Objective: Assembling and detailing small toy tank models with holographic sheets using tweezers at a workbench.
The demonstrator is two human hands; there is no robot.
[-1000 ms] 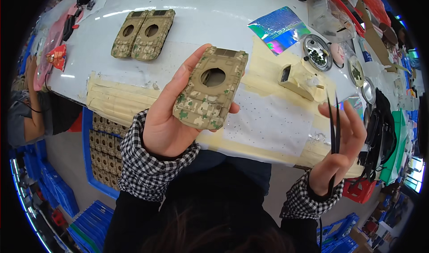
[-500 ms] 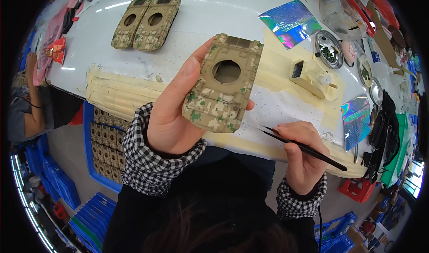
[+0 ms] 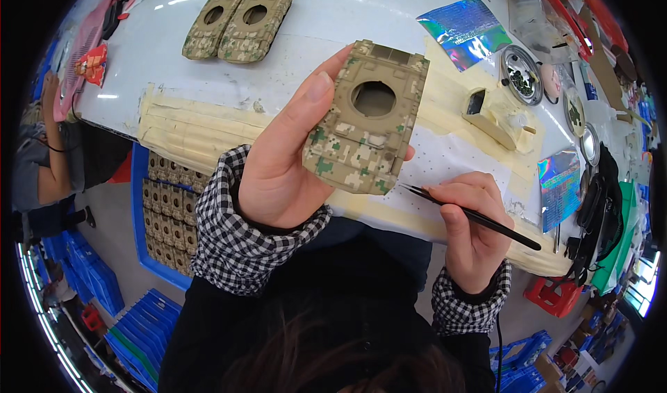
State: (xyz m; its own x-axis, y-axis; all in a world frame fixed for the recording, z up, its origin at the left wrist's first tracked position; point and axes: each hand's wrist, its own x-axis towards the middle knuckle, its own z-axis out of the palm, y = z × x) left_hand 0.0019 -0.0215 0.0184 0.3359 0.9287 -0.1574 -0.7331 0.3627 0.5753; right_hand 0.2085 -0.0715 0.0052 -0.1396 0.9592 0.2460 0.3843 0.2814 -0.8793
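A camouflage model tank hull point(image 3: 379, 132) with a round hole in its top is raised above the table edge. My left hand point(image 3: 285, 153) is closed around its left side, and a fingertip shows at its right edge. In my right hand point(image 3: 476, 226) I pinch black tweezers point(image 3: 497, 227), whose tips point left toward the hull's lower right corner, apart from it or nearly touching. Whether the tips hold anything is too small to tell. Under both hands lies a white sheet point(image 3: 451, 160) dotted with tiny dark specks.
Two similar hulls point(image 3: 256, 25) stand side by side at the back left. To the right are a taped block point(image 3: 500, 118), a round tin point(image 3: 521, 73) of small dark green parts and shiny pouches point(image 3: 464, 31). A blue crate point(image 3: 142, 212) of hulls sits below left; a co-worker's arm point(image 3: 52, 136) shows beyond.
The hull and my left hand appear slightly farther right and higher. The whole scene has shifted a little with the view. My right hand still grips the tweezers near the hull.
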